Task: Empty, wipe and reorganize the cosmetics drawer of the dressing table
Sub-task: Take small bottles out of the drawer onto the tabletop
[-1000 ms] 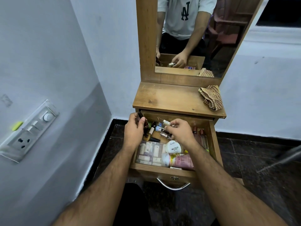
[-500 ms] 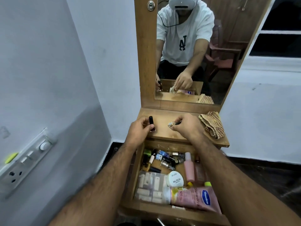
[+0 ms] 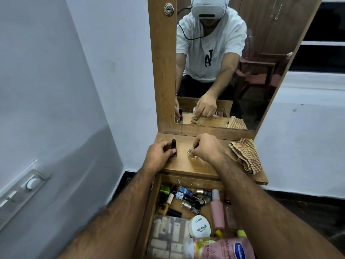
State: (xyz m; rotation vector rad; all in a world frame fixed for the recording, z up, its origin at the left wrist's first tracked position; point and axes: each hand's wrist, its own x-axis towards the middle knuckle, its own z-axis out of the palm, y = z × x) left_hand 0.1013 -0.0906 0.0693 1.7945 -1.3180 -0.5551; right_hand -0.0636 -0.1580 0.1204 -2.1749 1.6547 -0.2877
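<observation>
In the head view, both hands are now sitting over the dressing table top (image 3: 188,165), where a second ago they were down inside the drawer (image 3: 192,184) picking among the bottles. That means emptying is under way: two small bottles are coming out, while the bulk of the cosmetics is still lying in the drawer, so wiping looks some way off.

The left hand (image 3: 158,156) is gripping a dark nail polish bottle (image 3: 173,148), fingers and thumb curled round its lower body. The bottle is standing upright on the top, its long axis vertical, black cap pointing up.

The right hand (image 3: 207,148) is pinching a small clear bottle (image 3: 190,150) with curled fingertips, near the mirror (image 3: 224,71). It is tilting, its base towards the left and its cap hidden under the fingers; whether it is touching the wood I cannot tell.

A checked cloth (image 3: 246,156) is lying at the right edge of the top. In the drawer, a round white nail polish remover tub (image 3: 200,226) and a pink bottle (image 3: 217,210) are lying among the rest.
</observation>
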